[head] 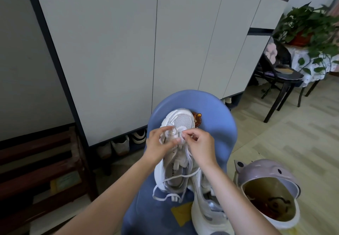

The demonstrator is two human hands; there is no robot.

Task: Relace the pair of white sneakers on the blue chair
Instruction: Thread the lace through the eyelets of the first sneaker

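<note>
Nearest the person, at the near right edge of the blue chair (216,124), the second white sneaker (207,214) lay partly under the right forearm, its lacing hard to read. Beyond it, mid-seat, the loose white lace (172,196) trailed off the heel of the sneaker being worked (181,121), which pointed its toe at the chair's far edge. The left hand (157,143) gripped the eyelet flap near the toe, fingers curled round it, while the right hand (200,145) pinched the lace end just beside it; each grip was clenched on its piece, not released. To do this well, the flap probably wanted holding taut so the tip met the eyelet squarely, then drawing the slack through evenly without twisting. The dangling lace could snag on the other shoe. Just right of the chair stood a lilac bin (269,190), open-mouthed, close to the right elbow. Farther off stood white cabinet doors (128,51) with shoes beneath, and a potted plant (308,24).
</note>
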